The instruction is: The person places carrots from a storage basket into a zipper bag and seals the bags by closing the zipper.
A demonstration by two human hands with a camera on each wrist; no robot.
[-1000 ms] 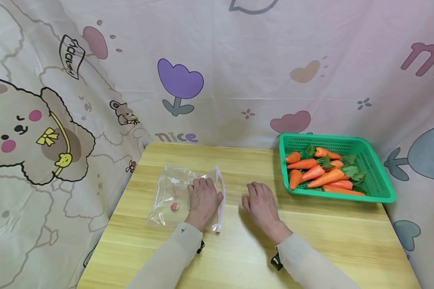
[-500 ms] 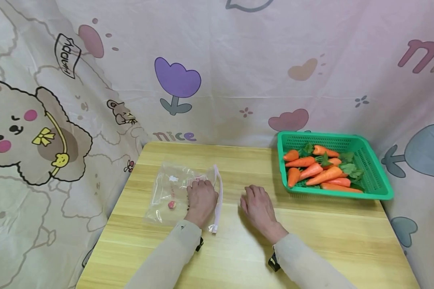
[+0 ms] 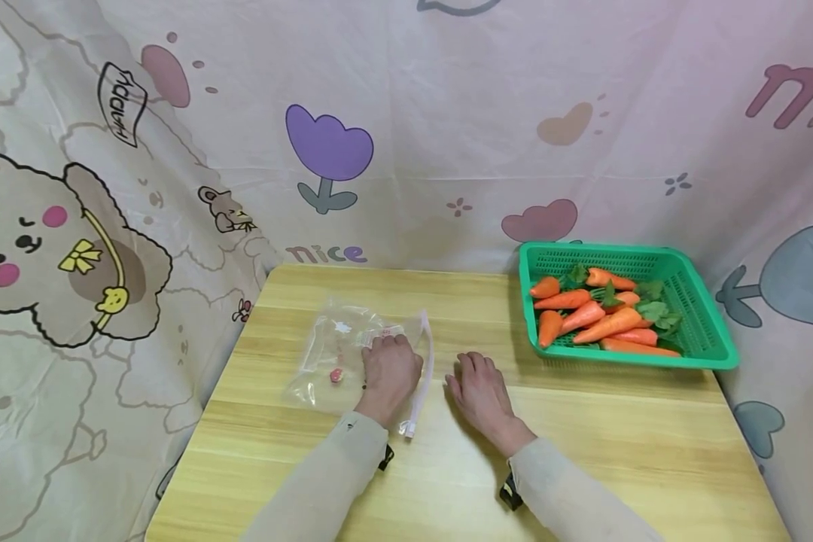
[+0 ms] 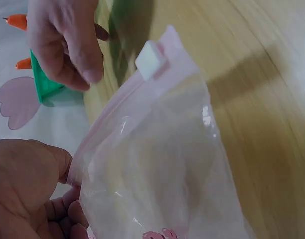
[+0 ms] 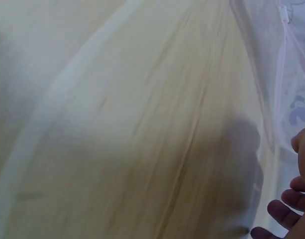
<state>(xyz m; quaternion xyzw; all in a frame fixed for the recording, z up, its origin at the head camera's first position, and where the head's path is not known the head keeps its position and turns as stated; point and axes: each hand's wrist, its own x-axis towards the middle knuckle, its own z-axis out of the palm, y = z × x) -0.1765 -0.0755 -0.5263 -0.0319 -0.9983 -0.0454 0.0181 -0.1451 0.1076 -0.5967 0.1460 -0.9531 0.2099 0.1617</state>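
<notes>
A clear zip bag (image 3: 321, 361) with pink print lies on the wooden table, its pink zip edge to the right. My left hand (image 3: 391, 373) grips the bag near that edge; in the left wrist view the left fingers (image 4: 72, 214) curl at the pink strip and the mouth side is raised. A white slider (image 4: 151, 60) sits at the near end of the zip. Just right of the bag, my right hand (image 3: 481, 395) is low over the table with relaxed, loosely bent fingers and nothing in them. The right wrist view catches only part of that hand's fingers (image 5: 286, 211).
A green plastic basket (image 3: 726, 354) stands at the table's back right. Several orange carrots (image 3: 610, 325) with green leaves lie in it. Behind the wooden table (image 3: 583, 452) hangs a printed curtain (image 3: 440, 113), which also closes off both sides.
My left hand has drawn the bag a little to the right, so its zip edge now slants and sits nearer the right hand. The right hand has barely moved.
</notes>
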